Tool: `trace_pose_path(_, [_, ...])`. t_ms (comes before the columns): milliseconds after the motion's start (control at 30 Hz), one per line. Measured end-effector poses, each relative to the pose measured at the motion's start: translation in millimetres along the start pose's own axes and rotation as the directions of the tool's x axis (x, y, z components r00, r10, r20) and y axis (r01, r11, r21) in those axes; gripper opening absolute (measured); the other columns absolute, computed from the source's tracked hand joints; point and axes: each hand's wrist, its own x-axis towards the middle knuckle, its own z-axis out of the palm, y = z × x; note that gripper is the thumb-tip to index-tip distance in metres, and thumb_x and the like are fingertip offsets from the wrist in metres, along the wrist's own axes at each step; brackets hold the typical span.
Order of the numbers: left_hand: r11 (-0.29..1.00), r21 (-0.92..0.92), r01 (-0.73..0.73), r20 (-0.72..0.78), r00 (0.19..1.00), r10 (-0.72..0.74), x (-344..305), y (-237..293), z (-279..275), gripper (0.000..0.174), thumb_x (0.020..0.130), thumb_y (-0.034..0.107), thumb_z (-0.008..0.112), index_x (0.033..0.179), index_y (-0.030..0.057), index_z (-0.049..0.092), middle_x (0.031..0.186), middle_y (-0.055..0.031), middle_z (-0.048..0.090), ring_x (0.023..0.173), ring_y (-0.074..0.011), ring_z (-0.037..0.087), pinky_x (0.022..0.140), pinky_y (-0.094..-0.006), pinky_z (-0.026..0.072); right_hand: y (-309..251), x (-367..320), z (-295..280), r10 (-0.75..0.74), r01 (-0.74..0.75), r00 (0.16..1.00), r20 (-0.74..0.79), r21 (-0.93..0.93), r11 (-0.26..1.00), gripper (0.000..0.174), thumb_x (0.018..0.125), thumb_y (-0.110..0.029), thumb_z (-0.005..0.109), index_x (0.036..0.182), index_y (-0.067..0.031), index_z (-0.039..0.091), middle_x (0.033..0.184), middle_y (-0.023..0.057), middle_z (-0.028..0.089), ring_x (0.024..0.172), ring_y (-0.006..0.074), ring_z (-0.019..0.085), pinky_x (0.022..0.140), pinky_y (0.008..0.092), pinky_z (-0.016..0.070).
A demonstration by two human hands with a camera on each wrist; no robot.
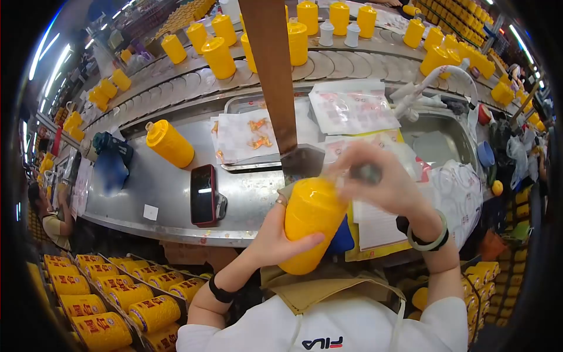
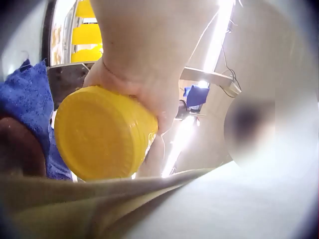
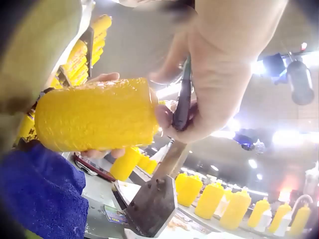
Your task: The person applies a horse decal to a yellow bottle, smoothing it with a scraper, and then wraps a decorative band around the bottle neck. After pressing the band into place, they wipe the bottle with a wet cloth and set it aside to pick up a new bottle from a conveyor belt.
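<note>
My left hand (image 1: 277, 240) grips the side of a yellow cylinder (image 1: 314, 229), glossy and rough-surfaced, held tilted in front of the apron. Its round flat base (image 2: 94, 137) faces the camera in the left wrist view. At the cylinder's upper end is my right hand (image 1: 390, 182), blurred in the head view, with fingertips right at the rim. That hand also holds a small dark-handled tool (image 3: 183, 102) against its palm with curled fingers. A blue cloth (image 3: 45, 189) lies below the cylinder. Another yellow cylinder (image 1: 170, 144) with a narrow neck lies on the metal table.
A phone (image 1: 203, 195) lies on the metal table (image 1: 167, 217), left of a tray with printed sheets (image 1: 243, 135). A wooden post (image 1: 270, 70) rises ahead. Behind runs a conveyor (image 1: 346, 64) carrying several yellow cylinders. A sink (image 1: 431, 144) is at right; boxed cylinders (image 1: 102, 328) sit lower left.
</note>
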Motion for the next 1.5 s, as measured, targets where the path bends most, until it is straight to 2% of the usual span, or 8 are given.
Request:
trace_pose_path(67, [0.931,-0.328,0.159,-0.121,0.971,-0.208,-6,-8,10,0.078,0.091,0.023,0.08,0.151,-0.0005,0.037,0.137,-0.013,0.06,0.126,-0.0225,0.059,0.109,-0.0391,0.0461,10,-3,-3,0.069,-0.066,0.954,-0.292,0.021,0.998,0.027,0.093,-0.019,0.076,0.113,-0.0021,0.069,0.102,0.005,0.072,0.089,0.0127,0.064,0.081,0.0293,0.0511])
trace_pose_path(200, [0.748,-0.608,0.266,-0.135,0.893,-0.428,-4,-20,18,0.057,0.102,0.024,0.068,0.146,-0.001,0.041,0.132,-0.0129,0.061,0.117,-0.0196,0.064,0.099,-0.0359,0.0535,44,-30,46,0.169,-0.173,0.956,-0.24,0.007,0.985,0.047,0.097,-0.025,0.072,0.136,-0.0015,0.058,0.113,0.0113,0.072,0.102,0.0183,0.067,0.091,0.032,0.0509])
trace_pose_path(300, [0.726,-0.641,0.25,-0.195,0.861,-0.469,1,-26,24,0.051,0.105,0.026,0.064,0.143,-0.0009,0.043,0.129,-0.0133,0.062,0.112,-0.0201,0.066,0.094,-0.0363,0.0562,52,-37,67,0.258,-0.248,0.964,-0.063,0.127,0.96,0.087,0.096,-0.031,0.074,0.161,0.0023,0.027,0.139,0.0243,0.063,0.127,0.0323,0.061,0.109,0.0388,0.0453])
trace_pose_path(567, [0.744,-0.645,0.175,-0.284,0.849,-0.445,18,-36,19,0.047,0.107,0.025,0.061,0.143,0.0003,0.043,0.13,-0.0134,0.062,0.111,-0.0218,0.067,0.094,-0.0373,0.0569,87,-18,73,0.15,-0.143,0.956,-0.251,0.044,0.989,0.082,0.097,-0.024,0.074,0.162,-0.0007,0.031,0.134,0.0176,0.065,0.121,0.0225,0.062,0.104,0.0369,0.0479])
trace_pose_path(767, [0.989,0.039,0.145,-0.462,0.88,-0.111,13,-35,38,0.071,0.101,0.014,0.067,0.158,0.002,0.027,0.137,-0.0146,0.058,0.119,-0.0241,0.062,0.101,-0.0373,0.052,88,-45,42,0.091,-0.116,0.963,-0.255,-0.088,0.989,0.04,0.094,-0.025,0.073,0.126,-0.0022,0.07,0.114,0.0158,0.073,0.106,0.0288,0.068,0.098,0.0379,0.0508])
trace_pose_path(867, [0.978,0.037,0.207,-0.476,0.864,-0.165,8,-44,41,0.081,0.095,0.011,0.075,0.156,-0.0031,0.024,0.134,-0.0173,0.056,0.117,-0.0241,0.061,0.102,-0.0367,0.0489,104,-73,-13,0.268,-0.348,0.917,-0.295,-0.268,0.898,0.028,0.094,-0.026,0.071,0.109,-0.0017,0.073,0.105,0.0138,0.073,0.096,0.0278,0.067,0.09,0.0388,0.0517])
trace_pose_path(1067, [0.975,0.017,0.22,-0.509,0.842,-0.181,7,-45,46,0.085,0.096,0.008,0.071,0.161,-0.0027,0.017,0.135,-0.017,0.056,0.115,-0.0228,0.061,0.101,-0.0358,0.0496,148,-149,-152,0.144,-0.606,0.745,-0.652,-0.57,0.554,0.026,0.093,-0.023,0.07,0.096,0.0019,0.074,0.088,0.0221,0.07,0.08,0.0342,0.067,0.077,0.0426,0.051])
trace_pose_path(1500, [0.94,0.033,0.339,-0.533,0.802,-0.271,4,-42,43,0.068,0.103,0.019,0.066,0.155,-0.0055,0.029,0.137,-0.0185,0.055,0.117,-0.024,0.059,0.104,-0.0355,0.0469,104,-344,-199,0.258,-0.91,0.353,-0.9,-0.265,0.32,0.027,0.084,-0.026,0.076,0.094,-0.0005,0.077,0.088,0.0245,0.073,0.087,0.0382,0.073,0.08,0.0416,0.0561])
